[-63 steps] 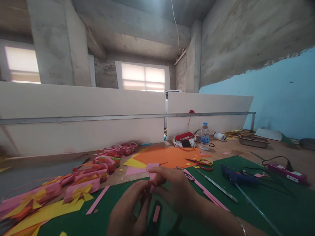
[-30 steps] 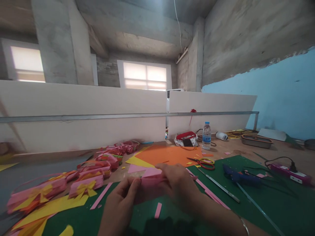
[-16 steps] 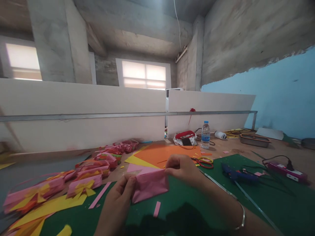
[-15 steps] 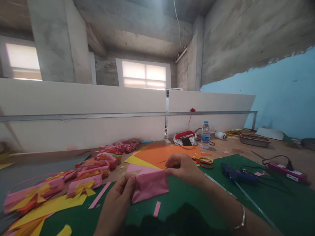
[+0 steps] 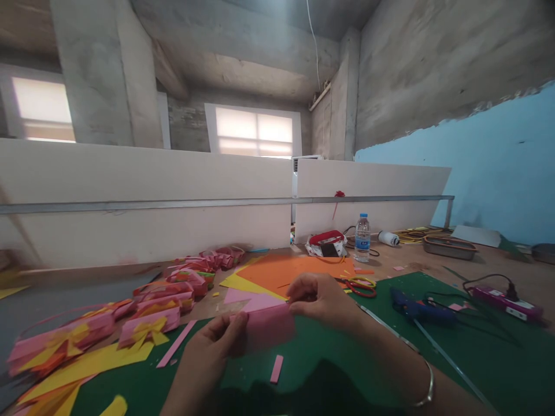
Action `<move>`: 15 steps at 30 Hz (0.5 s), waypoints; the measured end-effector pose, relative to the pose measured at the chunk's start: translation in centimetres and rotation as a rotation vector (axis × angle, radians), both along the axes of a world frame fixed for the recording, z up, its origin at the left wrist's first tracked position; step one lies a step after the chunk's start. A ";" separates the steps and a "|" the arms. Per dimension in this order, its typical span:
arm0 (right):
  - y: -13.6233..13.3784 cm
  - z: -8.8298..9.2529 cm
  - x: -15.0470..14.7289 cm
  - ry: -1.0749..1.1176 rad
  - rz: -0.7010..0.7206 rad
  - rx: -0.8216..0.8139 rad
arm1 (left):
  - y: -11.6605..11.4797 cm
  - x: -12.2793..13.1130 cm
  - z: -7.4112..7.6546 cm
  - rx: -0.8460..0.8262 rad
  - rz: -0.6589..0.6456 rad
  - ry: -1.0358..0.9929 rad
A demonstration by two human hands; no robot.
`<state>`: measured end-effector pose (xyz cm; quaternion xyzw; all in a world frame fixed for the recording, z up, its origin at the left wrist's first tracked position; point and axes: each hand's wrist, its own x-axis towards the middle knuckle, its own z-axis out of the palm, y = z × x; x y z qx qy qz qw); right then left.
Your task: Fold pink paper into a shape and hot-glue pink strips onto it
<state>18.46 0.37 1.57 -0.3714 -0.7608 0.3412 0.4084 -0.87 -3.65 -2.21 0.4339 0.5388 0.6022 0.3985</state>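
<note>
A folded piece of pink paper (image 5: 269, 328) is held up between both hands, blurred by motion along its lower part. My left hand (image 5: 217, 341) pinches its upper left edge between thumb and fingers. At the upper right corner, my right hand (image 5: 318, 297) is closed on the same paper. Below it a small pink strip (image 5: 276, 368) lies on the green cutting mat (image 5: 347, 370). Behind the hands are sheets of orange paper (image 5: 286, 268) and yellow paper (image 5: 243, 283). Scissors (image 5: 362, 287) with red and yellow handles rest just beyond my right hand.
Pink paper bags (image 5: 150, 323) with yellow bows line the left side. On the right lie a blue glue gun (image 5: 420, 306), a clear glue stick (image 5: 451, 358) and a purple power strip (image 5: 505, 301). A water bottle (image 5: 362, 238) stands at the back near a metal tray (image 5: 448, 248).
The pink paper has tilted so less of its face shows, and it blurs. My left hand has shifted slightly right along its edge; my right hand has barely moved.
</note>
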 end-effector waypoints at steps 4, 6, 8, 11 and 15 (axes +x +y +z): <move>-0.2 -0.2 -0.2 -0.029 0.029 -0.015 | -0.3 0.1 0.4 0.015 -0.036 0.058; -0.3 -0.7 -0.6 -0.040 -0.002 -0.017 | -0.6 0.2 0.5 0.039 -0.033 0.150; -0.3 -1.2 -1.0 -0.063 -0.057 0.003 | -0.8 0.3 0.5 0.046 -0.029 0.243; -0.2 -1.6 -1.2 -0.089 -0.100 0.023 | -0.9 0.3 0.4 0.024 -0.057 0.302; 0.2 -0.9 -0.4 -0.070 -0.013 -0.079 | -0.7 0.2 0.3 0.023 -0.063 0.172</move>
